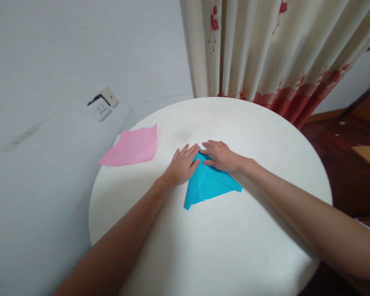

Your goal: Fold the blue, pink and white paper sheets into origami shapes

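Paper (pixel 211 185), blue and folded triangular, lies well inside the edge of the round table (pixel 203 250). Our left hand (pixel 180 167) spreads its fingers flat near the far tip; our right hand (pixel 221 157) bends its fingers loosely. We judge it light, easily creased, best held by its folded sides.

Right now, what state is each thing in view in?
Blue paper: folded, creased.
Left hand: open, fingers extended, touching the blue paper.
Right hand: open, fingers bent, touching the blue paper.
Table: smudged on top.
Pink paper: one corner raised, another overhanging the table's edge.
Curtain: hanging in folds.
Wall: scuffed.
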{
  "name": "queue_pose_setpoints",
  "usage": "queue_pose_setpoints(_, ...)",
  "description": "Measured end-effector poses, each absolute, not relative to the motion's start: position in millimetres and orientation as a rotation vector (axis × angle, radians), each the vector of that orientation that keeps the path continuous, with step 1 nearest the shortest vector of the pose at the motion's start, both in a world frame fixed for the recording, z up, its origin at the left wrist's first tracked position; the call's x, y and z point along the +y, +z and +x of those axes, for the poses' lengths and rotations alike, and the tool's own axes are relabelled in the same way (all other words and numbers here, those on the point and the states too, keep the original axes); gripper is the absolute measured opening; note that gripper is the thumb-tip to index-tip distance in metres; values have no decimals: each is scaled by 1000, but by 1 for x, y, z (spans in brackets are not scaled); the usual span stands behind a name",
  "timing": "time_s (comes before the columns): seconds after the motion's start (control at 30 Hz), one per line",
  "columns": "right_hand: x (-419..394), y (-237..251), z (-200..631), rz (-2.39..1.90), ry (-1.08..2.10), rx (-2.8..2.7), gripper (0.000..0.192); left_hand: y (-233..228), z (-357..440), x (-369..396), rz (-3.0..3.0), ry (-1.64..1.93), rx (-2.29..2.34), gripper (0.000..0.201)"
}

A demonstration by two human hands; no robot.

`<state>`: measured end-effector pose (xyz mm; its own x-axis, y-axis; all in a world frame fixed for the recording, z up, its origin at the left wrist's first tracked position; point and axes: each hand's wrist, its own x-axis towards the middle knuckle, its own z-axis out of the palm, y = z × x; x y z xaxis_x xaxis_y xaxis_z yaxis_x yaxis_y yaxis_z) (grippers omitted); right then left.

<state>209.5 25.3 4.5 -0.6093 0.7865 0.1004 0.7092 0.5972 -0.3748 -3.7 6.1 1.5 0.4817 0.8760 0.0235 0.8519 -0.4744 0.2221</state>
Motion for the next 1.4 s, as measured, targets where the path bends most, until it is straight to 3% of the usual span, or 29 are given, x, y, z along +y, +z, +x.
queue_pose_setpoints(1.4,23,8,209,-1254,421,-2584,54,5,-2,2,2564,79,1538,60)
